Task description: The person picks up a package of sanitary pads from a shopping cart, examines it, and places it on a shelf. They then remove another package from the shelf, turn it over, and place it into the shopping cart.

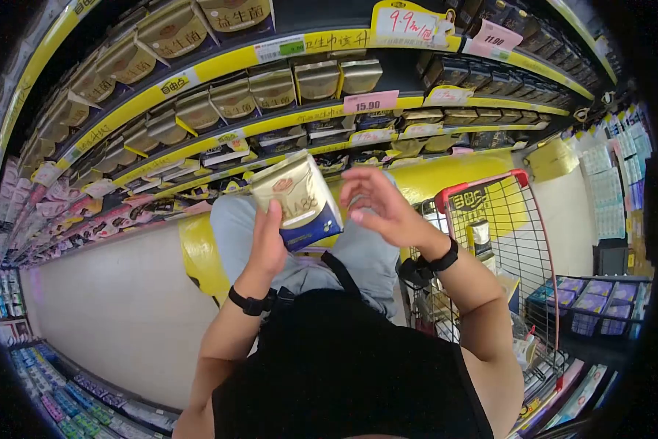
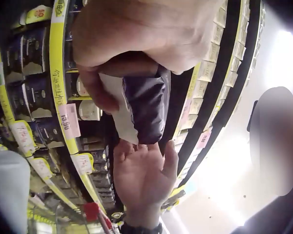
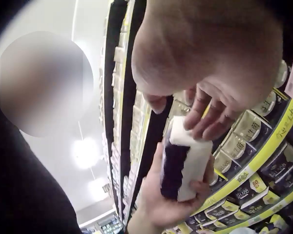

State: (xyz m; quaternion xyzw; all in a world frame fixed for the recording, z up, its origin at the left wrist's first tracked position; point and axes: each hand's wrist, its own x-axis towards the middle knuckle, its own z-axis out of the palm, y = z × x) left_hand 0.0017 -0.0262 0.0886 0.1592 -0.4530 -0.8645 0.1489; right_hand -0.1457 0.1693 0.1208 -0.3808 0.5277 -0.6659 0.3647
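The pack (image 1: 294, 196) is a soft, boxy block in glossy film, pale gold above and dark blue below, with wrinkles catching the light along its blue side. It is in the left hand (image 1: 267, 249), tilted above the person's lap and in front of the shelves. The fingers and thumb of that hand are clamped on the sides of the pack.

The right hand (image 1: 380, 208) is just beside the pack, its fingers loosely bent and slightly apart, gripping nothing. Whether its fingertips touch the film cannot be told.

Each wrist carries a black strap (image 1: 444, 254). The trousers (image 1: 230, 219) are pale blue cloth; the top (image 1: 351, 373) is plain matt black. At the person's right stands a cart (image 1: 521, 178) of thin metal wire with a smooth red rim, goods inside. Ahead, curved-looking shelves with yellow edging hold rows of shiny gold packets (image 1: 234, 100); a flat pink price tag (image 1: 371, 102) reads 15.90.
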